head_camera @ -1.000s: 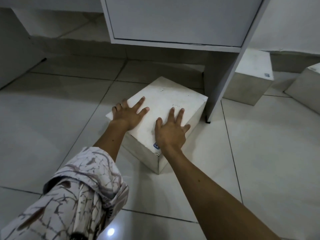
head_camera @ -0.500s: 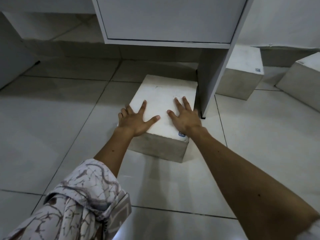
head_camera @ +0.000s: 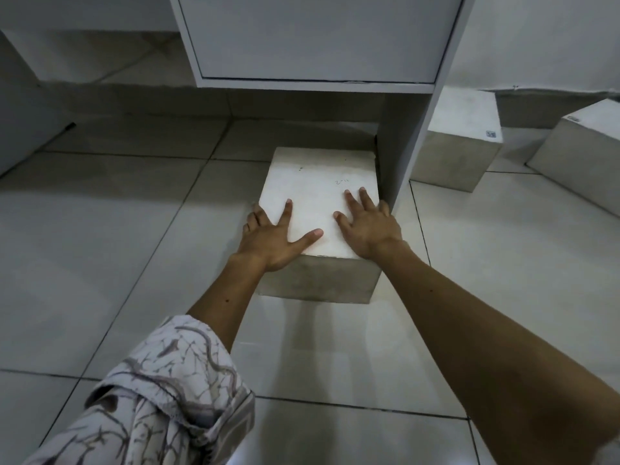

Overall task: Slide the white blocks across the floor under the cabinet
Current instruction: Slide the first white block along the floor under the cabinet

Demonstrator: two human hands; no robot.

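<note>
A white block (head_camera: 318, 182) lies on the tiled floor, its far end under the white cabinet (head_camera: 315, 38) and its right side against the cabinet's upright side panel (head_camera: 402, 146). My left hand (head_camera: 271, 236) lies flat on the block's near left corner, fingers spread, some hanging over the left edge. My right hand (head_camera: 369, 226) is pressed flat on the near right part of the top, fingers spread. Both palms push on the block; neither closes around it.
Two more white blocks stand to the right of the side panel: one (head_camera: 463, 129) just behind it, another (head_camera: 587, 142) at the far right edge. A low wall ledge (head_camera: 134, 102) runs along the back. A dark panel (head_camera: 20, 129) stands at the left.
The block has turned square to the cabinet and slid forward, so its far end now lies under it beside the side panel. Both hands stayed flat on top and moved with it.
</note>
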